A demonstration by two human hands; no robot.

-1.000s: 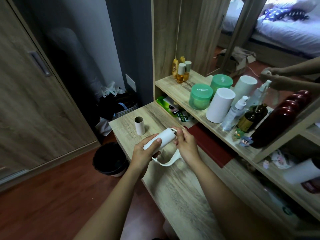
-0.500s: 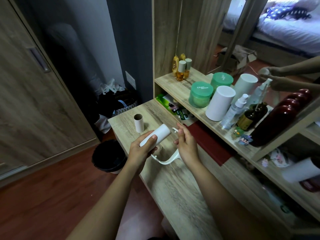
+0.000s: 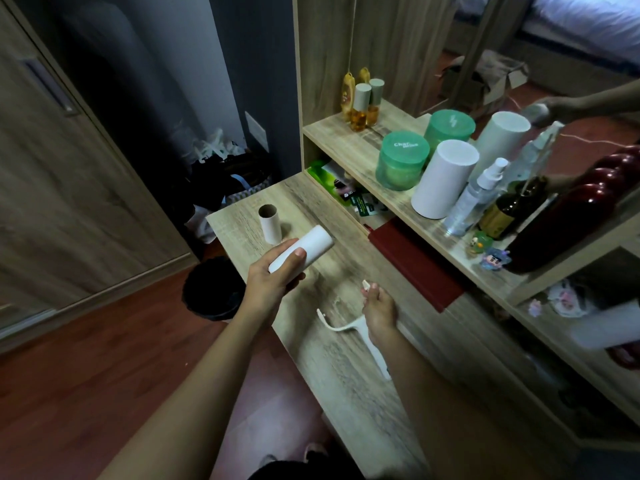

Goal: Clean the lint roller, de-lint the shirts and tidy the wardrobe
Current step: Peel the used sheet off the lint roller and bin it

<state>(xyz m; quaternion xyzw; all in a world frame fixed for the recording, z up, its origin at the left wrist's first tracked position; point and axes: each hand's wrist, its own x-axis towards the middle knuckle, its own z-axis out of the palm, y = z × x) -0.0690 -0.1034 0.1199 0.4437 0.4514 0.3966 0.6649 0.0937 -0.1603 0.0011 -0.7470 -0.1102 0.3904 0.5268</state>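
Refill roll point(image 3: 313, 245), beside the cardboard core point(image 3: 269, 225): my left hand point(image 3: 273, 282) curls round its near end; light, crushable, I judge, so grip gently. My right hand point(image 3: 379, 311) clasps the roller handle point(image 3: 360, 332).

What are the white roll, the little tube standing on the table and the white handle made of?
The white roll, gripped by the left hand: likely paper, matte white. The small tube: cardboard, brown inside its open end. The handle in the right hand: probably plastic, smooth, thin, curved; it is blurred, so unsure.

green jar point(image 3: 401, 161), spray bottle point(image 3: 476, 199), black bin point(image 3: 212, 289)
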